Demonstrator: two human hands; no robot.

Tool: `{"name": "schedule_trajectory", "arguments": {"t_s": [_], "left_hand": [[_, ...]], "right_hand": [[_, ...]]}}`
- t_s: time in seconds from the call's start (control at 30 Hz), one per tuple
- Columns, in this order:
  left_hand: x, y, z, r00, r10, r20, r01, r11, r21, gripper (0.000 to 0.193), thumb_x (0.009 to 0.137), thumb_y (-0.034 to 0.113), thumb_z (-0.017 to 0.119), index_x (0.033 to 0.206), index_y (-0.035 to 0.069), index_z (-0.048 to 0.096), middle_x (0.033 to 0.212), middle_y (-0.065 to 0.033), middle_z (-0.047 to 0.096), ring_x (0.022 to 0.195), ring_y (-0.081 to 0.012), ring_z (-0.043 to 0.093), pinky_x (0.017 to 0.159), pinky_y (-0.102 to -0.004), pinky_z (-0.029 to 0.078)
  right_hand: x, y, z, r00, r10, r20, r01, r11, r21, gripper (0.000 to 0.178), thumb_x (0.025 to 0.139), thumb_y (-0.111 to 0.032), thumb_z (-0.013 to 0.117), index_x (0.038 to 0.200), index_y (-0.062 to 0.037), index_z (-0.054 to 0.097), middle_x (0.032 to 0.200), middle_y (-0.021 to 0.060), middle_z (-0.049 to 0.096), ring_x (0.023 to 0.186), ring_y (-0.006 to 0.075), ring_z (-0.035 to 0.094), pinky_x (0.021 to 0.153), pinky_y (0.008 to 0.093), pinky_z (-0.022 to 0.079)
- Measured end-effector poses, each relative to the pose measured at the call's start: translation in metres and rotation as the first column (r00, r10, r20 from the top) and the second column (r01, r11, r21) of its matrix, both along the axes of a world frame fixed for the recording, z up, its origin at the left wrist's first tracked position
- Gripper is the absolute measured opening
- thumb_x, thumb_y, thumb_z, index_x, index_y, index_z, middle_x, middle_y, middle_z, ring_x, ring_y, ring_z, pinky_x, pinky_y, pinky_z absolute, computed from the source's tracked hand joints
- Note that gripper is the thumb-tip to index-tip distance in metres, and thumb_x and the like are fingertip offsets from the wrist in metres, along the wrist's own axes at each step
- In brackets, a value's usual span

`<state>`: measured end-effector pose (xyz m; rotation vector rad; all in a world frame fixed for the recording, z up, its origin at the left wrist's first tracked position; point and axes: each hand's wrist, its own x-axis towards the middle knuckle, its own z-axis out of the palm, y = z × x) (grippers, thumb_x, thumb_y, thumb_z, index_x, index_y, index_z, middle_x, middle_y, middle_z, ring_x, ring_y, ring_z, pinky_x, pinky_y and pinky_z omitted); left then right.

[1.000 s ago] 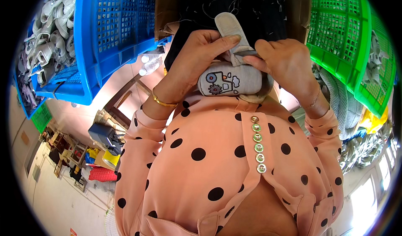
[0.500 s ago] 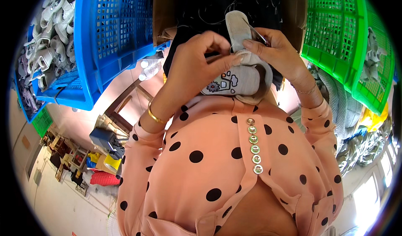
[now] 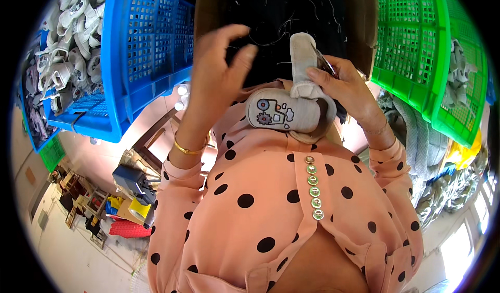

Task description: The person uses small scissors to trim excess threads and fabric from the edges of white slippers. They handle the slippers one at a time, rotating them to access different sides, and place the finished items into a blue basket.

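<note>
A small pale-grey fabric child's shoe (image 3: 304, 111) lies sideways against my front, its toe pointing left and showing a stitched tractor picture. Its strap (image 3: 302, 56) sticks up and away from me. My right hand (image 3: 346, 87) grips the shoe at the strap's base, thumb on top. In the same hand is a slim pair of metal snips (image 3: 326, 64), the blades along the strap's right edge and the handle mostly hidden by fingers. My left hand (image 3: 219, 72), slightly blurred, is raised left of the shoe, apart from it, thumb and fingers spread, with nothing visible in it.
Blue plastic crates (image 3: 140, 48) at left hold many similar grey shoes (image 3: 73, 59). A green crate (image 3: 411, 48) at right contains more. Loose thread ends lie on the black cloth (image 3: 281, 12) ahead, between brown cardboard sides (image 3: 362, 27). Grey fabric (image 3: 416, 131) is piled at right.
My left hand has let go of the shoe and moved left, its fingers opening. The toe's tractor picture is now uncovered. The strap has shifted slightly right and nearer to me.
</note>
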<state>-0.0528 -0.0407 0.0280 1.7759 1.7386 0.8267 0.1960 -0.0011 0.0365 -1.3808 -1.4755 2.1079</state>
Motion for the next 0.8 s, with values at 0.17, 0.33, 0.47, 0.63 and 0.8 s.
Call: {"name": "schedule_trajectory", "arguments": {"t_s": [0.17, 0.33, 0.47, 0.63, 0.8], "left_hand": [[0.035, -0.004, 0.007, 0.929, -0.107, 0.353, 0.185, 0.963, -0.195, 0.016, 0.093, 0.012, 0.065, 0.104, 0.001, 0.065, 0.101, -0.0081, 0.066, 0.091, -0.0129, 0.064, 0.076, -0.0252, 0.051], [0.046, -0.004, 0.008, 0.906, -0.009, 0.422, 0.103, 0.974, -0.201, 0.012, 0.092, 0.011, 0.065, 0.093, -0.001, 0.067, 0.087, -0.0078, 0.068, 0.075, -0.0111, 0.066, 0.064, -0.0223, 0.050], [0.053, -0.005, 0.003, 0.843, 0.098, 0.530, -0.010, 0.986, -0.166, 0.012, 0.094, 0.009, 0.063, 0.090, -0.002, 0.067, 0.074, -0.0068, 0.068, 0.067, -0.0113, 0.068, 0.055, -0.0199, 0.050], [0.054, 0.000, -0.014, 0.670, 0.258, 0.696, 0.069, 0.912, -0.404, 0.011, 0.096, 0.010, 0.061, 0.097, -0.001, 0.063, 0.089, -0.0065, 0.069, 0.080, -0.0109, 0.068, 0.070, -0.0221, 0.054], [0.066, -0.001, -0.037, 0.681, 0.223, 0.698, 0.044, 0.938, -0.343, 0.009, 0.097, 0.008, 0.058, 0.096, -0.001, 0.059, 0.083, -0.0069, 0.069, 0.075, -0.0099, 0.068, 0.065, -0.0232, 0.055]], "right_hand": [[-0.005, -0.006, -0.004, 0.993, -0.060, -0.105, 0.068, 0.994, 0.082, 0.034, 0.097, -0.028, 0.062, 0.106, 0.0039, 0.064, 0.081, -0.0009, 0.060, 0.074, 0.0032, 0.051, 0.066, 0.0213, 0.045], [0.000, -0.006, -0.011, 0.997, -0.035, -0.062, 0.045, 0.985, 0.166, 0.032, 0.096, -0.027, 0.062, 0.103, 0.0039, 0.063, 0.076, 0.0014, 0.060, 0.070, 0.0039, 0.049, 0.063, 0.0225, 0.045], [0.000, -0.005, -0.014, 0.992, 0.023, 0.124, -0.071, 0.916, 0.396, 0.030, 0.095, -0.027, 0.062, 0.094, 0.0027, 0.060, 0.070, 0.0091, 0.060, 0.061, 0.0109, 0.053, 0.058, 0.0257, 0.045], [0.002, 0.003, -0.016, 0.957, 0.028, 0.289, -0.226, 0.696, 0.682, 0.040, 0.092, -0.040, 0.063, 0.089, -0.0019, 0.054, 0.069, 0.0142, 0.062, 0.058, 0.0287, 0.061, 0.054, 0.0333, 0.048], [0.015, 0.019, -0.028, 0.834, -0.095, 0.543, -0.481, 0.354, 0.802, 0.046, 0.086, -0.053, 0.062, 0.081, -0.0079, 0.051, 0.060, 0.0064, 0.057, 0.053, 0.0252, 0.060, 0.050, 0.0342, 0.048]]}}
